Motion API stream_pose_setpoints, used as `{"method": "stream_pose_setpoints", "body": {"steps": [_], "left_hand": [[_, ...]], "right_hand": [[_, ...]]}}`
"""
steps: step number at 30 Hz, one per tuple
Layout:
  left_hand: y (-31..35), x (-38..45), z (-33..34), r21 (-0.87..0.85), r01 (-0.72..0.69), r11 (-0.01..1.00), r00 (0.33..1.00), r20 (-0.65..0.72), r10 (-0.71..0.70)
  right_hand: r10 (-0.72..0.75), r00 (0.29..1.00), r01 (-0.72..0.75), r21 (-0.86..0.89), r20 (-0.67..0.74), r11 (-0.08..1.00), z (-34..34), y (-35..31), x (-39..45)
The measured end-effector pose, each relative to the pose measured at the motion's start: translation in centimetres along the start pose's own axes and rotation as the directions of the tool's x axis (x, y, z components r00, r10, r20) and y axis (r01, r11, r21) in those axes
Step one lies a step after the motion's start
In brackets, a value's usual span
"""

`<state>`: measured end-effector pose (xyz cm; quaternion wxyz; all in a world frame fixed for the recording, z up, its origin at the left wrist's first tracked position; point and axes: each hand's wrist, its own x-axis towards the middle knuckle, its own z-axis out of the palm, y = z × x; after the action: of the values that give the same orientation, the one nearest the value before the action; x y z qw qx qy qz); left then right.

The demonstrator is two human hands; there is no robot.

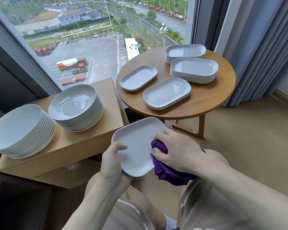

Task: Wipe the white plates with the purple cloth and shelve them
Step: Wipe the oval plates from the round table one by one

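At lower centre, the left hand [112,161] grips the plate [136,146] while the right hand [175,151] clutches the cloth [166,171]; best sweep rim to rim.

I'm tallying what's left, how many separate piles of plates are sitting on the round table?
4 on the round table: far stack, tall right stack, low left pile, near pile. Nothing seems hidden.

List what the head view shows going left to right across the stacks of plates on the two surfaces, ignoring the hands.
Left round stack on the cardboard box → second round stack → single oblong plate on the round wooden table → short oblong stack → taller oblong stack. The rear stack overlaps these in position, so it is left out.
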<state>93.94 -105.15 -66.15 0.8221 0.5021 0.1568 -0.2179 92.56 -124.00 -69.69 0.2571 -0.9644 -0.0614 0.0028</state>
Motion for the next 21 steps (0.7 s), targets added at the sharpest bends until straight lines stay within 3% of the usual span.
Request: {"method": "stream_pose_setpoints", "body": {"steps": [5,9,14,21], "left_hand": [[-1.1,1.8,1.9,-0.045,0.088,0.995,0.996,0.019,-0.087],[-1.0,4.0,3.9,-0.046,0.080,0.996,0.997,0.002,-0.080],[0.9,7.8,6.6,0.069,0.001,0.998,0.996,-0.091,0.006],[3.2,13.0,9.8,0.262,-0.059,0.963,0.990,-0.108,0.090]], "right_hand": [[-0.046,0.997,0.053,0.122,-0.059,0.991,-0.7,0.3,-0.1],[0.030,0.981,0.020,0.256,-0.191,0.966,-2.7,2.1,0.5],[0.258,0.862,-0.067,0.407,-0.436,0.911,-4.7,4.9,1.4],[0.434,0.736,-0.167,0.483,-0.519,0.860,-6.9,8.4,1.9]]}}
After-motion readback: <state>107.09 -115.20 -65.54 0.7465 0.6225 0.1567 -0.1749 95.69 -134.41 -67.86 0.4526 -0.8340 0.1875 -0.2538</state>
